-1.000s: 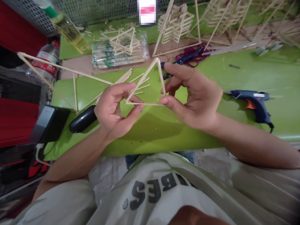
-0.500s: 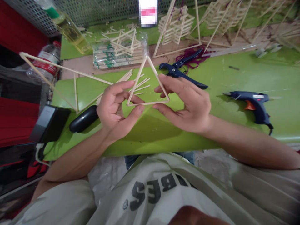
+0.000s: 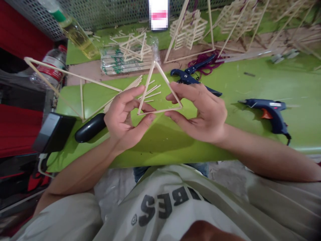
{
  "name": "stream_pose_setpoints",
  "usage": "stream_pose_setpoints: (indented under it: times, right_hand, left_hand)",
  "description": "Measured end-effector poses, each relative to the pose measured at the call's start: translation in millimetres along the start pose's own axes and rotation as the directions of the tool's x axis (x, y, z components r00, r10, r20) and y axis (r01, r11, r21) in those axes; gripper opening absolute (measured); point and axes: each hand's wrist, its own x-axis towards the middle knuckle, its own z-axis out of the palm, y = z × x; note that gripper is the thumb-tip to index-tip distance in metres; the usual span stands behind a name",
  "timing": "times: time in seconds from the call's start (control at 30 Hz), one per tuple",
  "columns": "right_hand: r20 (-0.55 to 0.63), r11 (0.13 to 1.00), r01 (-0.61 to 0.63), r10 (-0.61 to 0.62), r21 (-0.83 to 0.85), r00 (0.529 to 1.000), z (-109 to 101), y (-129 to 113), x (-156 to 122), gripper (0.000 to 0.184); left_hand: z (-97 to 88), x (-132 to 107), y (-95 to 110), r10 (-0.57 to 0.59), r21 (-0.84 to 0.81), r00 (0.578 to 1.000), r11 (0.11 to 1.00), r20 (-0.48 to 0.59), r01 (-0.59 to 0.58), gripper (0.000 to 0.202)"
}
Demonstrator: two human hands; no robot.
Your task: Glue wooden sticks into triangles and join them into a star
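A small triangle of thin wooden sticks (image 3: 160, 73) is held upright above the green table (image 3: 240, 83). My left hand (image 3: 124, 117) pinches its lower left corner between thumb and fingers. My right hand (image 3: 200, 112) pinches its lower right corner, thumb under the bottom stick and forefinger on the right side. The apex points away from me, toward the back of the table.
Loose sticks (image 3: 150, 92) and a big stick triangle (image 3: 67, 87) lie at left. Blue cutters (image 3: 188, 77) and a blue glue gun (image 3: 269, 112) lie at right. A black case (image 3: 89, 127), bottles (image 3: 75, 31), a stick pack (image 3: 125, 62) and stick frames (image 3: 189, 28) stand around.
The triangle has turned from slanted to face me squarely, its apex shifting left. My right hand slid down and back, uncovering the blue cutters. My left hand has stayed on its corner.
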Motion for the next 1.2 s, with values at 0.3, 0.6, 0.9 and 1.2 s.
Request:
stream_pose_setpoints:
  times: [0.3, 0.6, 0.9, 1.2]
  right_hand:
    - [-0.018, 0.996, -0.022, 0.023, 0.089, 1.0, 2.5, -3.3, 1.1, 0.068]
    - [0.034, 0.982, -0.092, 0.088, 0.162, 0.996, 1.9, 1.1, -3.9, 0.068]
    - [-0.036, 0.99, -0.014, 0.019, 0.142, 0.999, 3.2, -1.3, 2.6, 0.064]
    - [-0.039, 0.99, -0.004, 0.01, 0.143, 0.999, 3.2, -0.5, 2.9, 0.066]
  left_hand:
    - [3.4, 0.0, 2.7, -0.026, -0.014, 0.998, 1.0, -0.06, 0.025, 0.067]
    - [3.4, 1.4, 3.7, -0.024, -0.041, 0.998, 0.999, -0.054, 0.022, 0.062]
    - [3.5, 2.2, 6.9, -0.013, -0.047, 0.999, 0.999, -0.04, 0.011, 0.064]
    - [2.6, -1.7, -2.6, -0.007, -0.046, 0.999, 0.999, -0.032, 0.006, 0.074]
